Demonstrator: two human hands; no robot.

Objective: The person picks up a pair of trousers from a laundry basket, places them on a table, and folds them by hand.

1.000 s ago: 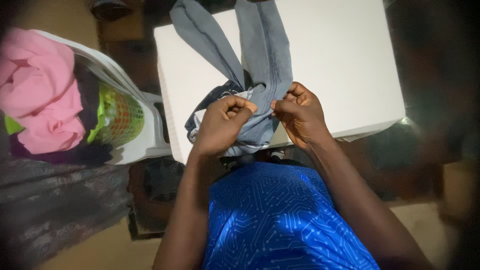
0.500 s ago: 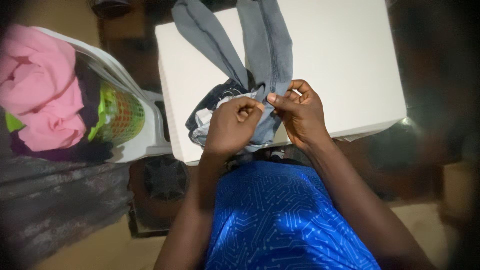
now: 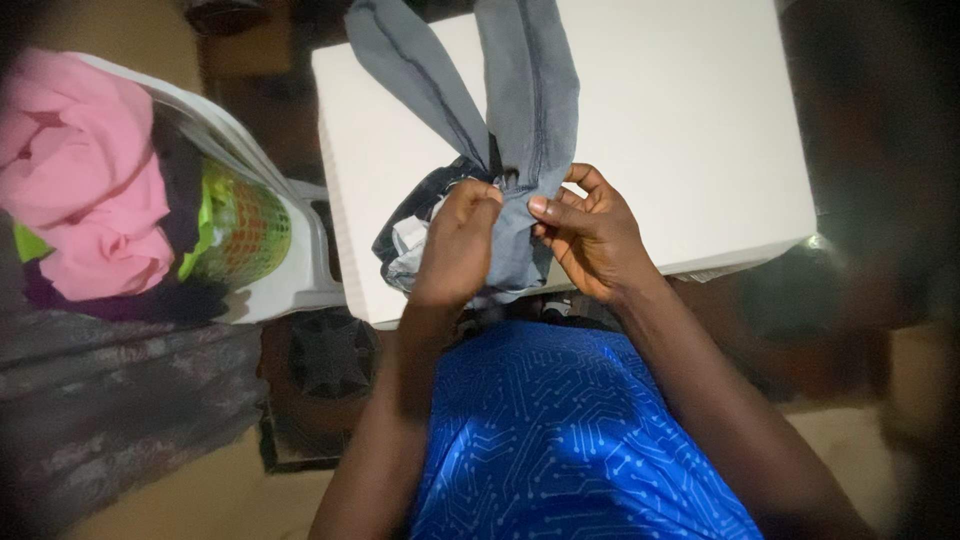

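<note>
Jeans (image 3: pixel 520 110): grey-blue denim lying on our white bench (image 3: pixel 690 130), both legs running away from us toward the far edge, the waist bunched at the near edge under our hands.
Left hand (image 3: pixel 455 250): our grip is closed on a fold of denim at the crotch seam, knuckles up, fingertips tucked into the cloth.
Right hand (image 3: pixel 590 235): just beside the left hand on the jeans, thumb pressed on the seam and fingers curled behind it, a narrow pinch holding the same fold.
Change: a second ago our hands sat lower on the waist bundle with a small gap between them; now both have crept up the jeans toward where the legs part, and the thumbs nearly meet.
Meaning: we judge that we are working along the seam, gathering or straightening the cloth at the crotch, and the legs have hardly shifted on the bench.
Basket (image 3: pixel 265 235): white laundry basket left of the jeans, off the bench edge, with green mesh inside.
Pink cloth (image 3: pixel 90 180): heaped in the basket, well apart from our hands, over darker clothes.
Shirt (image 3: pixel 560 440): our blue patterned shirt, below the jeans, nearest the camera.
</note>
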